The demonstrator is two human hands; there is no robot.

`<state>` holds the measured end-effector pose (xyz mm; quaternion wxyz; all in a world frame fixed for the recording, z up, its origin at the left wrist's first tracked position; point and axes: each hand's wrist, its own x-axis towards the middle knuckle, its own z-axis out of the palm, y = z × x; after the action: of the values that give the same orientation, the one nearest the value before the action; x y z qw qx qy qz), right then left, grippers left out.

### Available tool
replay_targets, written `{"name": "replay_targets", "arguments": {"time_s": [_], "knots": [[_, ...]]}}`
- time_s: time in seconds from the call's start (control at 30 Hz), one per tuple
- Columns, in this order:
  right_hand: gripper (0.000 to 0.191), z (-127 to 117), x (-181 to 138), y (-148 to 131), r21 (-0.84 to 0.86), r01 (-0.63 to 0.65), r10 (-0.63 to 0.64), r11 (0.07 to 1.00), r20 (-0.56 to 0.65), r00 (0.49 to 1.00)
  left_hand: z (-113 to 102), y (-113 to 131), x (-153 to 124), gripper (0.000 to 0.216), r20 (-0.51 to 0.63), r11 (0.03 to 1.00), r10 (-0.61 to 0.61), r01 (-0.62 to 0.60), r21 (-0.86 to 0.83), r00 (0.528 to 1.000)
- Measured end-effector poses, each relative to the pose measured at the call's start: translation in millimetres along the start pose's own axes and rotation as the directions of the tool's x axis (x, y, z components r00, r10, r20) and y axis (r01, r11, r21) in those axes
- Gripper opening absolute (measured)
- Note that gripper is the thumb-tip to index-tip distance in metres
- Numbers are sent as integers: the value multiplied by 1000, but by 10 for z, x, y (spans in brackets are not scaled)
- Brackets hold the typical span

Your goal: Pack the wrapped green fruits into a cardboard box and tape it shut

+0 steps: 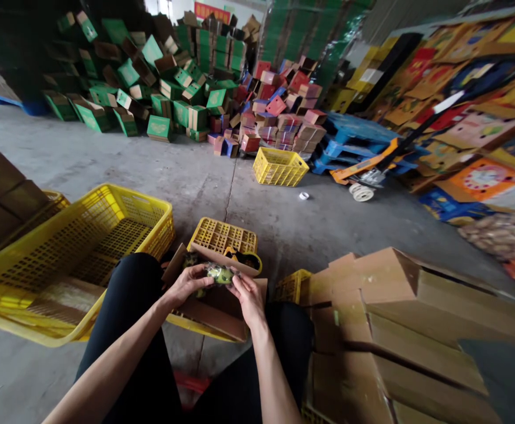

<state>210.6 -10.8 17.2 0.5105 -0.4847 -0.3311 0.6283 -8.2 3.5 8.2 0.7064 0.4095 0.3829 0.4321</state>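
Between my two hands, over an open cardboard box (211,318), is a clear-wrapped pack of green produce (220,274) with dark patches; its exact kind cannot be made out. My left hand (188,287) pinches its left end. The fingers of my right hand (248,296) close on the right end. More dark green items lie in the box, partly covered by my left hand. The box rests on an upturned yellow crate (224,234) between my knees. Just beyond my right hand sits a yellow, rounded thing with a black part (252,259).
A large yellow crate (145,206) stands on my left, with a flat, pale item at its bottom. Flattened cardboard cartons (398,306) are stacked on my right. Ahead are a small yellow crate (280,167), a pallet jack (367,171), blue pallets (349,132) and piled green boxes (160,127).
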Motion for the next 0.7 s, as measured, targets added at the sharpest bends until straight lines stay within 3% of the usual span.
{"name": "replay_targets", "arguments": {"time_s": [0.4, 0.7], "knots": [[47, -60, 86, 113, -23, 59, -61, 998, -116, 991, 2, 30, 6, 47, -73, 997, 48, -44, 57, 996], [43, 1, 22, 29, -35, 46, -49, 998, -95, 994, -28, -19, 17, 51, -135, 1000, 24, -25, -6, 991]]}}
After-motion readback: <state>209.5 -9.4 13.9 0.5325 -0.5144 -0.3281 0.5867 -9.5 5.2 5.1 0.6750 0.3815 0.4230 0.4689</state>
